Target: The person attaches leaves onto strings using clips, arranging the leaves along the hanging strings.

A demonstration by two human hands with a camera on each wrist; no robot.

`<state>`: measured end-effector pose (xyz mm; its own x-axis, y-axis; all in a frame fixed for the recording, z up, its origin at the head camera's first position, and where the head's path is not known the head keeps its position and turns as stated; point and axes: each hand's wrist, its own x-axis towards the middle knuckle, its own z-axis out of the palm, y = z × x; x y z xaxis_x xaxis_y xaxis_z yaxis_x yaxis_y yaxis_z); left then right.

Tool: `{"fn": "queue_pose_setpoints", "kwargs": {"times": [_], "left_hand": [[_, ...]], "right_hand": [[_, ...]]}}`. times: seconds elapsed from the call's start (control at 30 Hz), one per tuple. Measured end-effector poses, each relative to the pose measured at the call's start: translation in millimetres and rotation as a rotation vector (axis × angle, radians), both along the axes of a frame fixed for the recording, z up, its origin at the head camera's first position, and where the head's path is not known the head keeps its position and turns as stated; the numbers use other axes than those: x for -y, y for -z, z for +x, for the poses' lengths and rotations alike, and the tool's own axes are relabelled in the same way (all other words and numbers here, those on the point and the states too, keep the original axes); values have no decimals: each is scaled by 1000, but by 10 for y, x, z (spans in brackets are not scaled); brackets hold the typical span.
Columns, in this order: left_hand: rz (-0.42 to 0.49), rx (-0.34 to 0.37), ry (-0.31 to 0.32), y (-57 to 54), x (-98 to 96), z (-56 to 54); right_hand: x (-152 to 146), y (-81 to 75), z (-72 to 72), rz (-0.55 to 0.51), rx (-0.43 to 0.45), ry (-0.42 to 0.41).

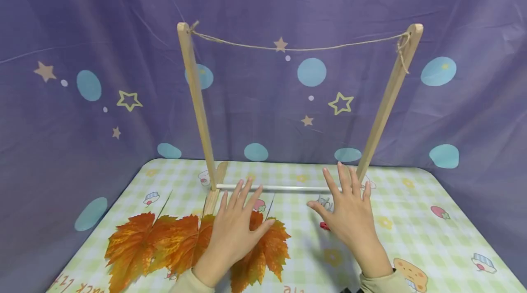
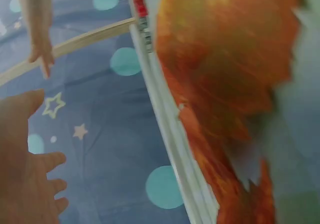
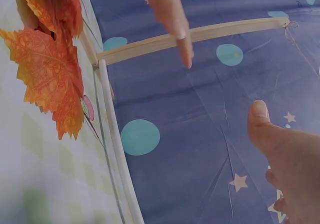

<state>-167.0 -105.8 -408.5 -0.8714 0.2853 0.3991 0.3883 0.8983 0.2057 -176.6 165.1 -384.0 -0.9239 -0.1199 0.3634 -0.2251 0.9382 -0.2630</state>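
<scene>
My left hand (image 1: 234,233) hovers with spread fingers over the orange-red maple-like leaves, holding nothing. Beneath and beside it lie a left leaf (image 1: 132,249), a middle leaf (image 1: 181,242) and a right leaf (image 1: 273,242), partly covered by the hand. My right hand (image 1: 352,215) is also held up with its fingers apart and grips nothing. Close to its thumb lies a small red piece (image 1: 325,225), partly hidden; in the left wrist view it looks like a red clip (image 2: 138,2) beside grey ones.
Behind the hands stands a wooden frame: a left post (image 1: 197,105), a right post (image 1: 389,105), and a white rod (image 1: 284,188) low between them. A sagging twine (image 1: 296,49) joins the tops. A checked cloth (image 1: 436,242) covers the table; a purple curtain (image 1: 255,4) hangs behind.
</scene>
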Motion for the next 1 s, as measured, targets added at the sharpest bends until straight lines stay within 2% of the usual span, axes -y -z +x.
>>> {"fn": "queue_pose_setpoints", "kwargs": {"times": [0.27, 0.47, 0.7, 0.83, 1.0], "left_hand": [[-45, 108, 100, 56, -9, -131], [-66, 152, 172, 72, 5, -183], [78, 229, 201, 181, 12, -324], [156, 302, 178, 232, -6, -399], [200, 345, 157, 296, -43, -495]], "right_hand": [[-31, -51, -3, 6, -15, -21], [-7, -56, -18, 15, -13, -34], [23, -38, -11, 26, -10, -31], [44, -36, -4, 23, -8, -40], [68, -38, 9, 13, 6, -50]]}}
